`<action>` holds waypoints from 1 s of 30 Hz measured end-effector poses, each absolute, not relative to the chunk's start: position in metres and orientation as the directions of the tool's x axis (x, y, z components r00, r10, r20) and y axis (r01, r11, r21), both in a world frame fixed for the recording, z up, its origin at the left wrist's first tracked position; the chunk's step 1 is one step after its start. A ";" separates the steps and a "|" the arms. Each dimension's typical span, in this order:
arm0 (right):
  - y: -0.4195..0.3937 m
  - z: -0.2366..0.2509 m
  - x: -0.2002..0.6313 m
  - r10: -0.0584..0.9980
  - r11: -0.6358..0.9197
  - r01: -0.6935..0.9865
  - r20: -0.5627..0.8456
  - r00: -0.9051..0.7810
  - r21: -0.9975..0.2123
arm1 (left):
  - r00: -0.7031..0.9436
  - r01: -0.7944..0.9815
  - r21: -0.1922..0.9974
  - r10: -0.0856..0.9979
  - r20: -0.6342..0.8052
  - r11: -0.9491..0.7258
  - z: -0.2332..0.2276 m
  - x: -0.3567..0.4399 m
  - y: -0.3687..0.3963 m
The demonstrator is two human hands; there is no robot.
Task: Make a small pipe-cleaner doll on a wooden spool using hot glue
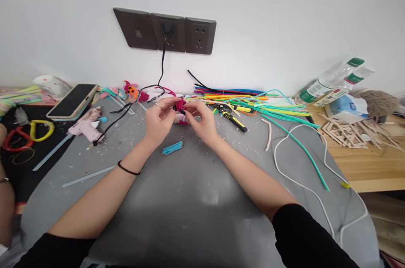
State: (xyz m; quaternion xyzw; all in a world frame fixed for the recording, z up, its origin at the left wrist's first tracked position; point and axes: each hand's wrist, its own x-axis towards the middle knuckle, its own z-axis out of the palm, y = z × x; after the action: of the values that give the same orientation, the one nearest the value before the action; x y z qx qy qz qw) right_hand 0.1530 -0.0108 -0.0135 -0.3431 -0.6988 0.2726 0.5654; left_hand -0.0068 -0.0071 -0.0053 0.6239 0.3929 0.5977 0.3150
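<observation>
Both hands up near the bench's (196,200) far edge: left hand (160,121) and right hand (204,122) each pinch the magenta pipe-cleaner bundle (181,107) between fingertips, a blue folded piece (172,148) lying just beneath.

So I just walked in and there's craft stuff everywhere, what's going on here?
A person sits at a grey mat and works a small magenta pipe-cleaner piece between both hands: the left hand and right hand pinch it just above the mat. A folded blue pipe cleaner lies in front of them. Behind are a heap of coloured pipe cleaners, yellow-handled pliers and, to the left, a pink glue gun and a phone.
</observation>
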 end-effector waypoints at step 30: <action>0.006 -0.021 0.151 0.981 0.018 -0.438 0.100 -0.166 -0.899 | 0.068 -0.269 0.955 0.987 0.146 -0.123 -0.005 -0.008 0.004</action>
State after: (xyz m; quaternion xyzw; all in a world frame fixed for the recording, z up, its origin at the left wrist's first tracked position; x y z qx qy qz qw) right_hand 0.1514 0.0056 -0.0207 -0.3119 -0.4352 0.6275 0.5652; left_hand -0.0082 0.0039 -0.0055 0.4830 0.3717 0.5728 0.5481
